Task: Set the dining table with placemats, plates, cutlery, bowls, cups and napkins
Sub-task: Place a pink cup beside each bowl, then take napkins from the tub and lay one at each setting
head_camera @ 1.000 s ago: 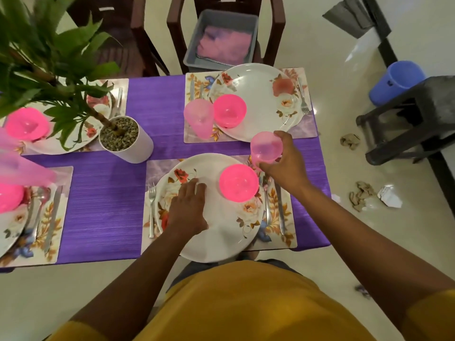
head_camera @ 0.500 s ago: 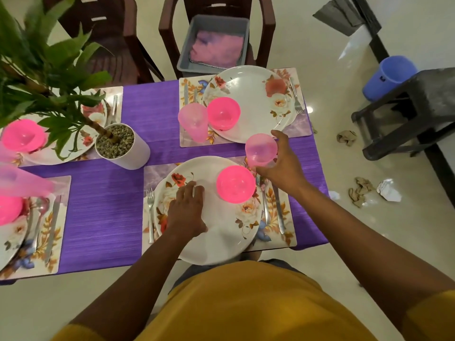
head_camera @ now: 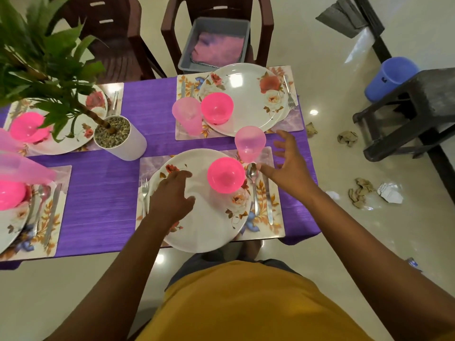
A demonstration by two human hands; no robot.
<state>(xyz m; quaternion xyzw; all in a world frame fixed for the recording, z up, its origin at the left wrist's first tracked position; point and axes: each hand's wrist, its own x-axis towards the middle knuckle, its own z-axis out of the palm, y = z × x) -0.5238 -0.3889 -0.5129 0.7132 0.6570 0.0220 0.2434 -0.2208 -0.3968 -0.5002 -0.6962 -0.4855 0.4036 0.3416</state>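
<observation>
A pink cup (head_camera: 249, 143) stands upright at the top right of the near floral placemat (head_camera: 275, 225). My right hand (head_camera: 288, 163) hovers just right of the cup, fingers spread, holding nothing. My left hand (head_camera: 172, 198) lies over the near floral plate (head_camera: 204, 230), fingers relaxed. A pink bowl (head_camera: 226, 175) sits on that plate. A spoon (head_camera: 253, 188) and knife (head_camera: 268, 203) lie right of the plate, a fork (head_camera: 144, 195) left of it. The far setting has a plate (head_camera: 246, 99), pink bowl (head_camera: 217, 108) and pink cup (head_camera: 186, 116).
A potted plant (head_camera: 118, 137) stands mid-table on the purple cloth (head_camera: 103, 190). Two more settings lie at the left. A grey bin (head_camera: 216, 43) with pink napkins sits on a far chair. Crumpled paper (head_camera: 362, 193), a blue bucket (head_camera: 389, 77) and a dark stool (head_camera: 418, 112) are on the right.
My right hand has let go of the pink cup and drawn back to the right with fingers spread. The cup now stands alone on the placemat. My left hand barely moved.
</observation>
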